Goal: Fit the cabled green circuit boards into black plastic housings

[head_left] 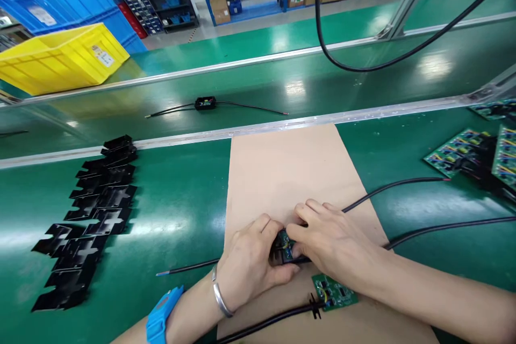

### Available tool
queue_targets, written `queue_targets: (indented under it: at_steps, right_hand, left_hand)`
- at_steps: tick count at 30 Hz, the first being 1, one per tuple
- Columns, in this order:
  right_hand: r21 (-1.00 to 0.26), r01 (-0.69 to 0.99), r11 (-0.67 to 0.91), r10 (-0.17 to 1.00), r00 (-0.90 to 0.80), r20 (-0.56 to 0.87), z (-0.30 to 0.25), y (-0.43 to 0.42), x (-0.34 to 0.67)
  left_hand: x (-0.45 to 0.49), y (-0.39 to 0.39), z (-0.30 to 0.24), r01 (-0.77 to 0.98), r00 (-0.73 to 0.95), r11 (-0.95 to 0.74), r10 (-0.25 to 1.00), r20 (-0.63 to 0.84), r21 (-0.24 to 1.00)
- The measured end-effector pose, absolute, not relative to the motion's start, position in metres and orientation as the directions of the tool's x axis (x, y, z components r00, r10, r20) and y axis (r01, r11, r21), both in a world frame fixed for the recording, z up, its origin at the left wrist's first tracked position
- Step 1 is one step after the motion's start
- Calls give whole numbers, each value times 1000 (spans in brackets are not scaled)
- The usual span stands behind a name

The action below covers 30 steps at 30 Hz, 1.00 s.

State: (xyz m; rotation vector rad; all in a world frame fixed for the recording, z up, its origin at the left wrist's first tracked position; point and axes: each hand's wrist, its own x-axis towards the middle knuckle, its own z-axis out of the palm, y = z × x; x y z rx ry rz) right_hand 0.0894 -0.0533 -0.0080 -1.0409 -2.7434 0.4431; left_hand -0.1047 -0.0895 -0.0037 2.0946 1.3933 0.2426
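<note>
Both hands work close together over a cardboard sheet (290,166). My left hand (252,255) curls around the left side of a small green circuit board (287,244) with a dark casing about it. From the right, my right hand (324,236) pinches the same board, its thumb and fingertips on it. Black cables (193,267) run out from under the hands to the left and right; their joints at the board are hidden. Just below lies a second circuit board (334,293), with a thick black cable (270,321) leading left from it.
Black plastic housings (108,193) lie in a staggered row at left. Several circuit boards (455,153) with cables are piled at right. Beyond the metal rail, a boxed board with wires (205,102) rests on the green surface. A yellow bin (60,59) stands back left; a black cable (374,68) hangs above.
</note>
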Motion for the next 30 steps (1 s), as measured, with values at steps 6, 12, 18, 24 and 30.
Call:
queue_targets:
  at_steps: [6,12,18,24,30]
  right_hand:
    - [-425,625,654,697,-717,19,-3,-55,87]
    - [-509,522,684,668,-729,150,-8,-55,89]
    - [-596,454,663,642,-754,140,-10,-52,89]
    - [-566,446,693,635,-750,186,-14,-51,91]
    - [-458,416,786,547,-813,201,-18,-52,94]
  left_hand:
    - [-110,-88,-4,750,434,-271,890,-139,603]
    - [-130,-75,19,741,448,-108,815,-368,663]
    - [-124,-79,32,801,420,-112,806,-417,588]
    - [-112,-99,9,811,356,-272,932,-68,519]
    - [-103,-108,0,879,464,-472,879,108,63]
